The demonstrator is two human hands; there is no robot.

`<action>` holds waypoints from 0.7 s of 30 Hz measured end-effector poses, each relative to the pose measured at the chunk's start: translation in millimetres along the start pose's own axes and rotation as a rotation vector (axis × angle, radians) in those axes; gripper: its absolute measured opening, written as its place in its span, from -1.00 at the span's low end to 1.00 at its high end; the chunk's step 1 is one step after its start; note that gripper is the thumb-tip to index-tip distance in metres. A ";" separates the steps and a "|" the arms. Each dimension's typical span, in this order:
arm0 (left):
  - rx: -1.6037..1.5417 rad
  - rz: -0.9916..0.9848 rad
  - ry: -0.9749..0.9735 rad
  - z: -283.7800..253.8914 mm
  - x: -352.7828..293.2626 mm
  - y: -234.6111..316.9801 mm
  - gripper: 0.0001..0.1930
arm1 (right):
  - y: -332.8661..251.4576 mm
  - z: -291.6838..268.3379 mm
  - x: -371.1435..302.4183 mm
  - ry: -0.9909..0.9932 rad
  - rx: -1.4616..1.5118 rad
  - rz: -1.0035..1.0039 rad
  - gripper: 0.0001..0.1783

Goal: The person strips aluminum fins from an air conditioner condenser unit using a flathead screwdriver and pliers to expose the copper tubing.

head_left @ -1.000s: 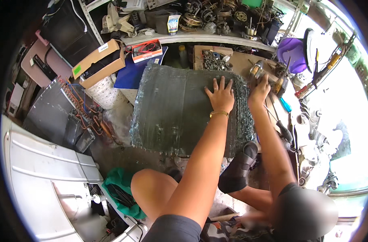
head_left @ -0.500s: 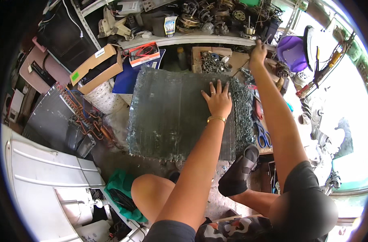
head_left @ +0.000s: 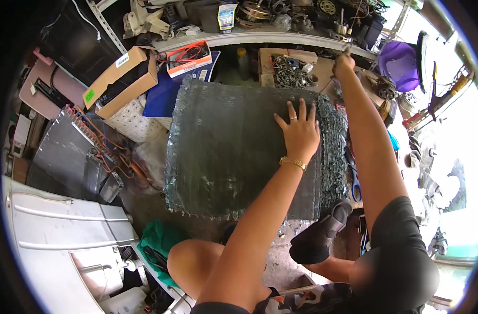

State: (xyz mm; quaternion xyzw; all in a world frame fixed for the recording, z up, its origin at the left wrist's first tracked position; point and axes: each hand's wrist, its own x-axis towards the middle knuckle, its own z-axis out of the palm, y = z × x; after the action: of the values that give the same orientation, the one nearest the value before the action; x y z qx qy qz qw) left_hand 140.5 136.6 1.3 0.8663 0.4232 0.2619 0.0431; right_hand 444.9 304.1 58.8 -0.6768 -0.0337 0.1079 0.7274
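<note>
Near the shelf (head_left: 260, 38), the right hand (head_left: 344, 64) has been moved farther out, its grip too hidden to tell, so the gray panel (head_left: 223, 152) beyond the bent knee (head_left: 192, 259) is touched by just the open left hand (head_left: 301, 133).

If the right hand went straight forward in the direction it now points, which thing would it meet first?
Most likely the pale front edge of the shelf, just ahead of the right hand. Depth is unclear here, so it might pass above or below that edge.
</note>
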 end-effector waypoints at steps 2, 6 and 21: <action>-0.033 0.047 0.029 0.0 0.8 -1.1 -0.49 | 3.7 0.7 12.1 0.098 -0.022 -0.040 -0.34; -0.042 0.056 0.001 -0.4 3.9 -2.7 -0.49 | -17.9 -5.4 -28.6 -0.092 0.218 -0.091 -0.39; -0.139 0.085 -0.032 37.1 4.9 -17.7 -0.27 | 25.5 -50.8 -278.7 -1.408 -0.991 -1.385 -0.44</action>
State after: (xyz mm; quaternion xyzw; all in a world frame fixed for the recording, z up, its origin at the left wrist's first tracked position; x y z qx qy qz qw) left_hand 148.6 157.0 -33.7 0.8823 0.3663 0.2784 0.0988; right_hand 180.4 199.5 56.4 -0.5152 -0.8515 0.0130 0.0969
